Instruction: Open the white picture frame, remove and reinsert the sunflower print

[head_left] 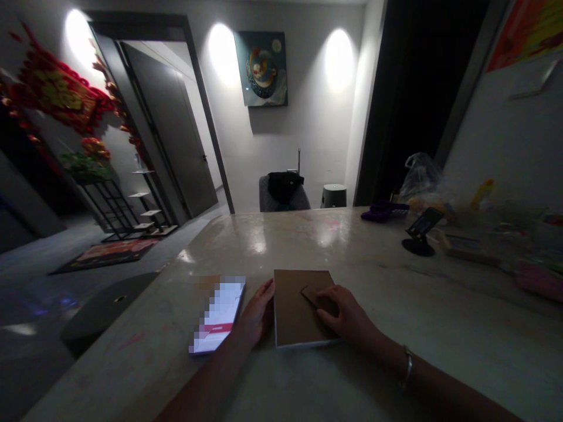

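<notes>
A flat square of brown kraft board with a pale lower edge lies on the marble counter, close to the near edge. My left hand rests against the board's left side, its fingers together and holding nothing. My right hand lies on the board's right half, with its fingers over a small dark brown card piece. Part of that piece is hidden under the fingers. A smartphone with a blurred screen lies just left of my left hand. A metal bangle circles my right wrist.
At the counter's far right stand a black phone stand, a purple item, a plastic bag and a pink item. The counter's left edge drops to a dark floor. A chair holding a black bag stands beyond the far edge.
</notes>
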`<state>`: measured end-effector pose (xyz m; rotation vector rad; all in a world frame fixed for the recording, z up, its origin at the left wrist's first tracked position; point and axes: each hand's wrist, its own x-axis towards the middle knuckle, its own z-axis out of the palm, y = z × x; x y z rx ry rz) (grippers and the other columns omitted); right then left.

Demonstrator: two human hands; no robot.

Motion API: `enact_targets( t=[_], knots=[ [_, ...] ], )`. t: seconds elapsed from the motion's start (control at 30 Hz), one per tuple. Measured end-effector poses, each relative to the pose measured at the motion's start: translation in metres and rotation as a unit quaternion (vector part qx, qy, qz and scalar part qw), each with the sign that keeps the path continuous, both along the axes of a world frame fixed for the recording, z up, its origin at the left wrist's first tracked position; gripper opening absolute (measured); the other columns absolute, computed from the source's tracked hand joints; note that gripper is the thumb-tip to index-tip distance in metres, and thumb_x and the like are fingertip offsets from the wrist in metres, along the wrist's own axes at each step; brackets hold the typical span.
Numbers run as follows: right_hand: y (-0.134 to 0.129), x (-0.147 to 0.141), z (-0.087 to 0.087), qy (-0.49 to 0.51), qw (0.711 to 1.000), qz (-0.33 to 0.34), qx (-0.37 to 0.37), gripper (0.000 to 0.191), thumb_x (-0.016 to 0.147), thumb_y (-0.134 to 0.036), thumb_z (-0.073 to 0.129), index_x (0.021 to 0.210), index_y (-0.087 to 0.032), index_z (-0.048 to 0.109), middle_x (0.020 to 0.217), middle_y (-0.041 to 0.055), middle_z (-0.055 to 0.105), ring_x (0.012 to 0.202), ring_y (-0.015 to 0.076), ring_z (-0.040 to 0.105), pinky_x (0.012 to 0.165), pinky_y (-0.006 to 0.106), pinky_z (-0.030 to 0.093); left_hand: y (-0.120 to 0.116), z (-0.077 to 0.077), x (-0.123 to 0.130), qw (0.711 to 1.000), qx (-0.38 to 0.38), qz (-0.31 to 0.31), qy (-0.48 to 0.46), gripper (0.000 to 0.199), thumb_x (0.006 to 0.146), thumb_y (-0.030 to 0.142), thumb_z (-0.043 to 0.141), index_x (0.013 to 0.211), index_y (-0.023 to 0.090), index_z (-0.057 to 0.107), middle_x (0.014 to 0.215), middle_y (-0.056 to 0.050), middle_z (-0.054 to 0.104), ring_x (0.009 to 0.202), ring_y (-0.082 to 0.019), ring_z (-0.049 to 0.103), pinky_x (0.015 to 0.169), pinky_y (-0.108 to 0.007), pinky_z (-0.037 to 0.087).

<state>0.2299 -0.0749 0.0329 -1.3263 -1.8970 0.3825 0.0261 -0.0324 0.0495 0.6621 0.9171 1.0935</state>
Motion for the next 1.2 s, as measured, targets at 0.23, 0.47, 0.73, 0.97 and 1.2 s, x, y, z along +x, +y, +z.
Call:
enact_targets(
  t=[0.23,0.47,0.73,0.97,1.2],
  knots=[
    [0.008,0.01,-0.004,0.018,0.999,-0.048,0.001,0.026,0.071,-0.027,0.057,0.095,-0.018,0.057,0.093,0.0075,0.059,0.088,0.0208,0.053,0.081,0.037,0.041,-0.016,-0.002,0.006,0.987,0.025,-0.148,-0.053,0.035,0.07,0.025,0.062,0.103,0.017,0.056,0.1,-0.01,0.064,0.101,-0.025,0.055,0.084,-0.036,0.044],
    [0.009,0.011,-0.003,0.027,0.999,-0.042,-0.009,0.027,0.071,-0.029,0.057,0.096,-0.018,0.057,0.093,0.0073,0.059,0.088,0.0207,0.054,0.081,0.037,0.042,-0.015,-0.002,0.0,0.983,0.026,-0.171,-0.065,0.057,0.059,0.023,0.073,0.111,0.017,0.05,0.104,-0.012,0.062,0.101,-0.026,0.055,0.085,-0.036,0.043],
    [0.011,0.014,-0.001,0.063,0.996,-0.043,-0.049,0.028,0.07,-0.032,0.058,0.094,-0.018,0.057,0.093,0.0062,0.058,0.087,0.0191,0.055,0.079,0.034,0.043,-0.014,-0.006,0.0,0.982,0.027,-0.164,-0.084,0.054,0.061,0.023,0.071,0.111,0.018,0.049,0.11,-0.012,0.059,0.104,-0.026,0.053,0.086,-0.036,0.043],
    [0.01,0.014,0.001,0.067,0.996,-0.042,-0.046,0.028,0.07,-0.032,0.058,0.094,-0.017,0.058,0.094,0.0069,0.058,0.088,0.0192,0.055,0.08,0.034,0.043,-0.02,0.001,0.002,0.978,0.041,-0.186,-0.083,0.051,0.065,0.024,0.068,0.112,0.018,0.049,0.112,-0.012,0.058,0.107,-0.026,0.05,0.089,-0.036,0.041],
    [0.011,0.014,-0.002,0.071,0.995,-0.049,-0.041,0.027,0.069,-0.032,0.059,0.092,-0.018,0.058,0.093,0.0066,0.059,0.087,0.0196,0.055,0.079,0.034,0.043,-0.025,0.005,-0.005,0.961,0.068,-0.263,-0.054,0.06,0.059,0.023,0.072,0.113,0.017,0.047,0.118,-0.012,0.053,0.115,-0.028,0.043,0.094,-0.04,0.035]
  ],
)
